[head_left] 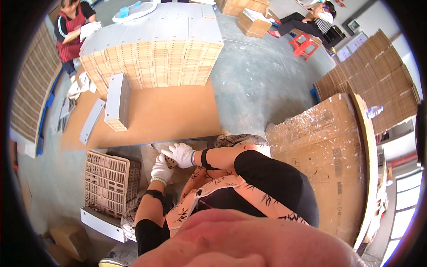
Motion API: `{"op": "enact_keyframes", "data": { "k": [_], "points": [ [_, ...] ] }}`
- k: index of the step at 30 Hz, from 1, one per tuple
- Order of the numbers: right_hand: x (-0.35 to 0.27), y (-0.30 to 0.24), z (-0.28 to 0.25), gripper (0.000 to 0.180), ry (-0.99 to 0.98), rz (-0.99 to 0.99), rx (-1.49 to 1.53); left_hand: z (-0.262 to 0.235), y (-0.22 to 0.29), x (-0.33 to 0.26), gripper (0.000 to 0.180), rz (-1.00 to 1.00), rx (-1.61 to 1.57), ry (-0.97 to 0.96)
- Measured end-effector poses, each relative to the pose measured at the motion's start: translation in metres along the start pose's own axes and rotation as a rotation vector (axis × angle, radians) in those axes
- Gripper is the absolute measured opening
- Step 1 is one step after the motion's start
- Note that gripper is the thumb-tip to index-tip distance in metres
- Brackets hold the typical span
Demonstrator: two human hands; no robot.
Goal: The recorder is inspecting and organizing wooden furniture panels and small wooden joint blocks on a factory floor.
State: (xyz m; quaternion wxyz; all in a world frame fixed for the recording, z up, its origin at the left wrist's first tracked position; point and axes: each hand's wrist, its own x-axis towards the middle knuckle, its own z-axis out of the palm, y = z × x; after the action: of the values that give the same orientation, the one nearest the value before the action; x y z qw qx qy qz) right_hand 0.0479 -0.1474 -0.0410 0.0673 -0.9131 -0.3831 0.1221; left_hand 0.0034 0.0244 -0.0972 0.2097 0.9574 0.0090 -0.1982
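Note:
Both my hands wear white knit gloves and meet low in front of my lap. Between them is a small tan-brown piece with dark holes (pixel 170 163), mostly covered by the gloves. My left hand (pixel 161 169) closes on its near left side. From the upper right, my right hand (pixel 180 154) grips the same piece with bent fingers. A pale sheet (pixel 149 162) lies beneath and beside the hands. To the left of my left hand stands a tan plastic crate (pixel 109 180) with slotted sides.
Ahead, grey-topped boards (pixel 151 58) are stacked on a brown sheet (pixel 173 111), with a grey panel stack (pixel 118 100) and a loose panel (pixel 92 121) nearer. A large carton (pixel 320 160) stands right. One person (pixel 73 33) works far left; another (pixel 311 22) sits far right near a red stool (pixel 304 46).

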Motion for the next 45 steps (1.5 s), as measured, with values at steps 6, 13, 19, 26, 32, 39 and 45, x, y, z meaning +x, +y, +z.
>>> {"op": "enact_keyframes", "data": {
  "k": [6, 13, 19, 26, 32, 39, 45],
  "points": [
    [0.0, 0.004, 0.005, 0.049, -0.006, 0.005, -0.005, -0.01, 0.026, 0.004, 0.09, 0.042, 0.027, -0.062],
    [-0.004, 0.0, 0.001, 0.05, -0.043, 0.049, 0.013, -0.014, 0.028, 0.002, 0.09, 0.054, 0.033, -0.077],
    [-0.009, -0.001, -0.006, 0.048, -0.011, 0.06, 0.073, -0.02, 0.036, -0.002, 0.082, 0.046, 0.031, -0.101],
    [-0.016, 0.003, -0.021, 0.047, -0.015, 0.059, 0.101, -0.04, 0.049, -0.014, 0.083, 0.073, -0.043, -0.047],
    [-0.013, -0.004, 0.002, 0.048, -0.083, 0.094, 0.083, -0.013, 0.03, -0.004, 0.101, 0.047, -0.012, -0.094],
    [-0.01, 0.005, -0.012, 0.045, -0.03, 0.054, 0.132, -0.038, 0.041, -0.009, 0.09, 0.063, -0.124, -0.152],
    [-0.019, 0.002, -0.026, 0.042, -0.041, 0.112, 0.114, -0.032, 0.041, -0.006, 0.091, 0.083, -0.105, -0.078]
  ]
}}
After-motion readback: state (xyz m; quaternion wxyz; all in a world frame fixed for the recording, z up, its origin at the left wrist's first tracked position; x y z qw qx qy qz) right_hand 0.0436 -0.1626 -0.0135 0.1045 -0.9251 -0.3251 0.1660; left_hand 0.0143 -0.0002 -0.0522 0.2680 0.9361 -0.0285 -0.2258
